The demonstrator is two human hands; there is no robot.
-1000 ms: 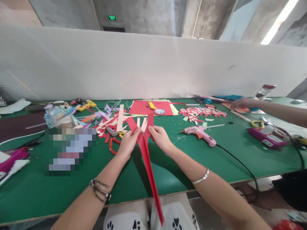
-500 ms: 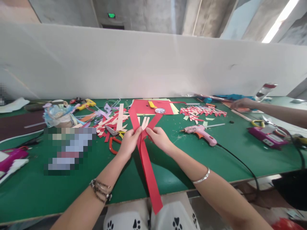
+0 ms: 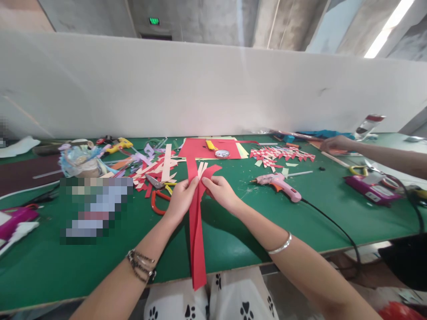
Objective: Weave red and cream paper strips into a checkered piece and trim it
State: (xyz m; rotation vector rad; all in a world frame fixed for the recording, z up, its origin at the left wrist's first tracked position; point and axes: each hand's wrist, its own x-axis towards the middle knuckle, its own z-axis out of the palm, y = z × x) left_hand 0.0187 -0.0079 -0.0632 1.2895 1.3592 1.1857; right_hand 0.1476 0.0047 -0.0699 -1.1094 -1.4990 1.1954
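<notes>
Red paper strips (image 3: pixel 198 249) hang down from between my two hands, over the green table (image 3: pixel 240 240) and its front edge. My left hand (image 3: pixel 182 198) pinches them from the left, thumb on top. My right hand (image 3: pixel 220 191) is closed on them from the right, close beside the left thumb. Above the fingers, pale cream paper strips (image 3: pixel 201 169) stick up between red strip ends. How the strips cross under my fingers is hidden. Scissors (image 3: pixel 157 202) with red and yellow handles lie just left of my left hand.
Paper scraps (image 3: pixel 153 171) pile up at left. Red sheets (image 3: pixel 195 148) carry a yellow cutter (image 3: pixel 211 145) and a round tin (image 3: pixel 222 154). A pink glue gun (image 3: pixel 280 184) trails its cord right, below woven checkered strips (image 3: pixel 283 154). Another person's hand (image 3: pixel 338 145) rests at far right.
The lower red strips have swung left and now hang nearly straight down. The upper red ends have shifted, the right one now shorter and bent rightward. Both hands stay nearly in place.
</notes>
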